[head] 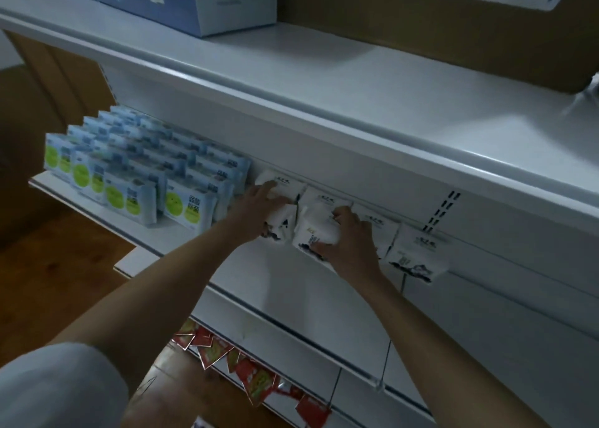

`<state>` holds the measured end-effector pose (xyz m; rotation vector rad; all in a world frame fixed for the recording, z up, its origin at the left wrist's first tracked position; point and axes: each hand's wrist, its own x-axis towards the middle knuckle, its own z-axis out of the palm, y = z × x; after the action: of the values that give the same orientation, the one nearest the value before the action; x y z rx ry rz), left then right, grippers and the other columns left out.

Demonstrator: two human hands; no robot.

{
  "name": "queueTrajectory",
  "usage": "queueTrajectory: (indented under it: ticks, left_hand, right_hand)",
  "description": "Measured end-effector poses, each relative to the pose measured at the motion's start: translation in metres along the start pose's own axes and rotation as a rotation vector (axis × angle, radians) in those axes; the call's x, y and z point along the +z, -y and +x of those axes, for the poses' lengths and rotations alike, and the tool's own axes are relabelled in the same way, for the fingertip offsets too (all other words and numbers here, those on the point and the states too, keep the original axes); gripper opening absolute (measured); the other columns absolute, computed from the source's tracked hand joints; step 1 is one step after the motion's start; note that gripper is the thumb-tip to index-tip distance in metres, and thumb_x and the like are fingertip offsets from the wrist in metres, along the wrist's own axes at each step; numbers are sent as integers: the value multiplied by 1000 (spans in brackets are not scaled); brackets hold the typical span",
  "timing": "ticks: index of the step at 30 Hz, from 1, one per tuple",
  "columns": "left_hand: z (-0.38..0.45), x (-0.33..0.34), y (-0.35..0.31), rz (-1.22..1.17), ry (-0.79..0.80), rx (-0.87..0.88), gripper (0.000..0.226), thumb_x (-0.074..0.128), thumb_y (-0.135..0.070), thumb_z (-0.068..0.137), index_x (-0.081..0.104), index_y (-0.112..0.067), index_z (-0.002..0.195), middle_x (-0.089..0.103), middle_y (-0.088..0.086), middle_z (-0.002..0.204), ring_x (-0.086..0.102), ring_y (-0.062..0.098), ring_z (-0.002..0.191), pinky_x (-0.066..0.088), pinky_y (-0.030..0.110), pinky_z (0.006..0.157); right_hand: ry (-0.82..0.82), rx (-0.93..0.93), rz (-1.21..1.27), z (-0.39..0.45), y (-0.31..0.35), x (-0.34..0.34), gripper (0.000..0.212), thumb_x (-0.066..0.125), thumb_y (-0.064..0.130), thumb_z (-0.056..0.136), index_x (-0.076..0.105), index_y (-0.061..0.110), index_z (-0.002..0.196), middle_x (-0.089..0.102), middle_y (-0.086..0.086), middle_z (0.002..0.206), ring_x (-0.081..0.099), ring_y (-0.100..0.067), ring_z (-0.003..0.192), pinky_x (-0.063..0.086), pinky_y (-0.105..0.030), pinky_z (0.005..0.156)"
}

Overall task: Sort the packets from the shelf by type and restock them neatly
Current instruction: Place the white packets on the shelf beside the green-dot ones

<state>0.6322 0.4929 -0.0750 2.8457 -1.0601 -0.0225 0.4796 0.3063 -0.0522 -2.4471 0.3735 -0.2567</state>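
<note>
On the middle shelf (246,272) a row of white packets with dark ink-style print stands against the back wall. My left hand (259,205) grips the leftmost white packet (280,223). My right hand (348,238) holds the neighbouring white packet (312,228), thumb under it and fingers over its top. Two further white packets (411,254) stand to the right. Left of my hands, several blue-white packets with green circles (136,168) stand in tidy rows.
The upper shelf (356,80) carries a pale blue carton (207,2) and a brown cardboard box (453,22). Red sachets (252,375) lie on the lower shelf. A slotted upright (442,210) runs up the back wall at right. Wooden floor lies at left.
</note>
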Motion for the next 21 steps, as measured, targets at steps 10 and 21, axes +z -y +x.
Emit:
queueTrajectory:
  ticks: [10,21]
  left_hand:
    - [-3,12,10,102,53,56,87,51,-12,97,-13,-35,152,-15,5,163,-7,27,150,15,51,119]
    - [-15,-6,-21,256,182,-122,121,75,-45,79,-23,-33,150,-21,8,161,-15,31,149,-2,67,114]
  right_hand:
    - [-6,-75,-422,21,10,59,69,78,18,80,42,12,137,39,-16,139,34,-37,128,48,-48,90]
    - [121,-41,-654,15,17,53,69,65,35,90,27,17,145,30,-10,148,20,-34,141,21,-63,109]
